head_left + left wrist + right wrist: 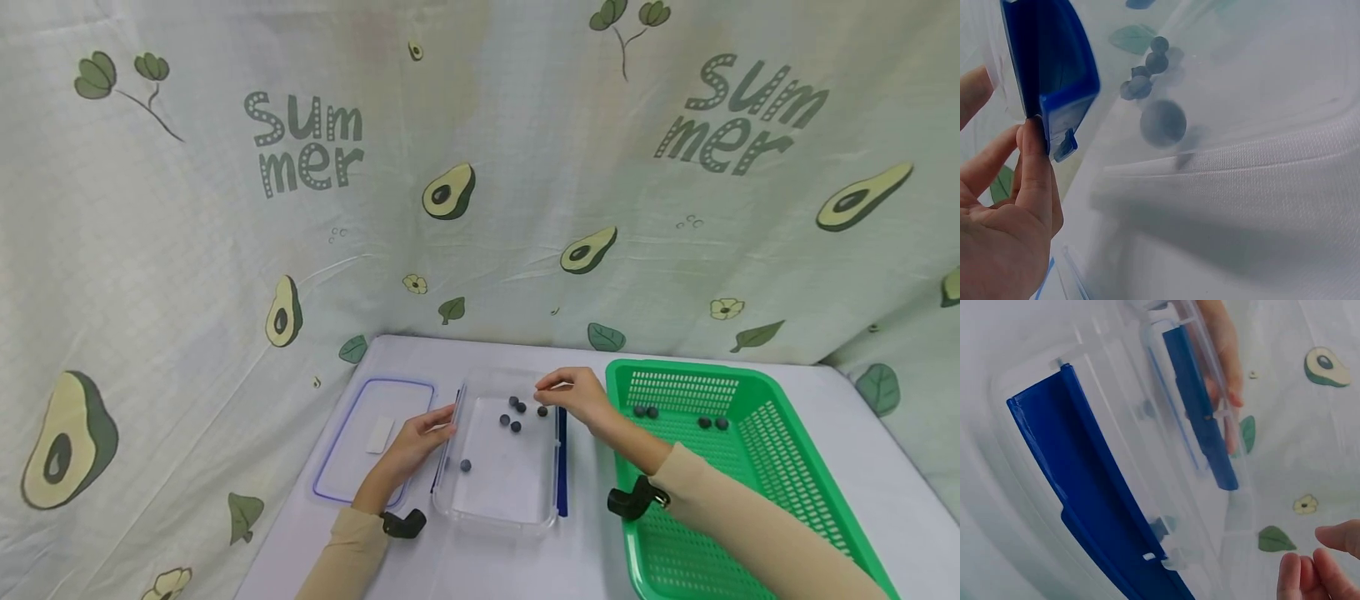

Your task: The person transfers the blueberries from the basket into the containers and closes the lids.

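A clear plastic container [495,508] with blue side latches [1063,56] stands on the table, several blueberries [516,427] lying inside it. My left hand [416,446] grips its left wall; in the left wrist view the fingers touch the blue latch and the thumb is on the other side of the wall. Over the container's far right corner hovers my right hand [577,396], a blueberry [542,411] just below its fingertips. In the right wrist view a gap shows between right thumb and fingers [1290,572], and no berry is visible there.
To the right stands a green perforated basket [787,408] with several blueberries [705,422] near its far end. A clear lid with a blue rim [337,433] lies flat left of the container. Behind the table hangs a curtain printed with avocados [448,192].
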`<action>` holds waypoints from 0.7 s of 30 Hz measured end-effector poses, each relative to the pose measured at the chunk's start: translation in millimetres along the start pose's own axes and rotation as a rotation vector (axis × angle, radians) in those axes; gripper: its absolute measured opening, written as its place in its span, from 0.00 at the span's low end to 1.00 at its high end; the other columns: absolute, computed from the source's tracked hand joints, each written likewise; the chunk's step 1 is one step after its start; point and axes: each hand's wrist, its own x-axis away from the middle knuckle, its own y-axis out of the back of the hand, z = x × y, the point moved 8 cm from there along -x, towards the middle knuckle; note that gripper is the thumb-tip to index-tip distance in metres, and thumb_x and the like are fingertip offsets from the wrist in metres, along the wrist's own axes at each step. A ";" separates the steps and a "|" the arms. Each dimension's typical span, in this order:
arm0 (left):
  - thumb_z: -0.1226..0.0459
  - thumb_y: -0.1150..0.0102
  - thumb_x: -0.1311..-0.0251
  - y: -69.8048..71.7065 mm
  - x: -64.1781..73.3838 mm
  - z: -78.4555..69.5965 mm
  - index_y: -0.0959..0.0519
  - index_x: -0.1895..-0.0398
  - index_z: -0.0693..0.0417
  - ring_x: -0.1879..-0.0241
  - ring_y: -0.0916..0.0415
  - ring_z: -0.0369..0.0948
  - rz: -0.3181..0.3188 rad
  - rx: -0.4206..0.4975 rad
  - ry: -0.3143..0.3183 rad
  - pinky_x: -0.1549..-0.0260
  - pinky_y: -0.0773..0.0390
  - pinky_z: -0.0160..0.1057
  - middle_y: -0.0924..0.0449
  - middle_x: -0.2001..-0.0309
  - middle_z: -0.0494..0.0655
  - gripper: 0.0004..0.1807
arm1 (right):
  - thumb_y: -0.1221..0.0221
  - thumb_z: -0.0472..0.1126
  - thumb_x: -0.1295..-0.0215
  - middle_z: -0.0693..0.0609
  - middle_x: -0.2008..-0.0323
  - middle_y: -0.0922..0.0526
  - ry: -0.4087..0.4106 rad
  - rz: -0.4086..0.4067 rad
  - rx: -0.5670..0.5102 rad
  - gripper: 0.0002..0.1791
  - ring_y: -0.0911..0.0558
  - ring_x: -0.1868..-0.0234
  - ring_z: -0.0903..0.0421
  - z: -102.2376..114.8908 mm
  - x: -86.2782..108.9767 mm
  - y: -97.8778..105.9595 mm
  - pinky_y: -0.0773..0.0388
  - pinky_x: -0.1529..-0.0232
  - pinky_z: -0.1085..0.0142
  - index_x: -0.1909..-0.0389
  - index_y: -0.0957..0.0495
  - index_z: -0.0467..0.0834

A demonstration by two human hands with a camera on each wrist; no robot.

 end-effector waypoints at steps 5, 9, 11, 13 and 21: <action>0.64 0.39 0.32 0.2 -0.3 -0.1 0.34 0.29 0.66 0.34 0.35 0.53 -0.005 -0.007 0.000 0.43 0.31 0.29 0.32 0.33 0.63 0.31 | 0.32 0.36 0.39 0.45 0.60 0.13 -0.003 -0.005 -0.075 0.13 0.14 0.58 0.47 5.2 3.1 17.0 0.24 0.44 0.50 0.57 0.16 0.32; 0.63 0.37 0.33 0.4 1.0 -0.2 0.33 0.30 0.64 0.34 0.33 0.51 -0.011 -0.021 0.006 0.44 0.31 0.28 0.30 0.34 0.62 0.31 | 0.31 0.37 0.39 0.46 0.60 0.13 0.006 -0.028 -0.111 0.14 0.15 0.57 0.46 5.6 5.8 33.1 0.26 0.42 0.50 0.56 0.17 0.31; 0.63 0.37 0.33 0.0 1.8 -0.4 0.33 0.29 0.64 0.35 0.33 0.51 -0.009 -0.024 0.006 0.43 0.31 0.29 0.31 0.34 0.63 0.31 | 0.31 0.38 0.38 0.45 0.59 0.14 0.021 -0.043 -0.117 0.15 0.14 0.58 0.48 5.2 6.8 41.9 0.25 0.42 0.52 0.56 0.18 0.31; 0.63 0.37 0.33 -0.6 2.2 -0.6 0.33 0.29 0.64 0.35 0.32 0.50 -0.005 -0.018 0.008 0.43 0.30 0.29 0.31 0.34 0.63 0.31 | 0.32 0.39 0.38 0.43 0.57 0.14 0.033 -0.061 -0.111 0.16 0.14 0.59 0.51 4.7 8.1 50.8 0.24 0.44 0.54 0.55 0.18 0.30; 0.63 0.38 0.32 -0.8 0.4 -0.6 0.34 0.29 0.64 0.34 0.33 0.51 0.009 -0.024 0.004 0.42 0.31 0.30 0.32 0.33 0.63 0.32 | 0.32 0.42 0.36 0.43 0.51 0.19 0.039 -0.126 -0.070 0.19 0.15 0.61 0.59 0.9 15.2 80.8 0.22 0.46 0.58 0.53 0.19 0.31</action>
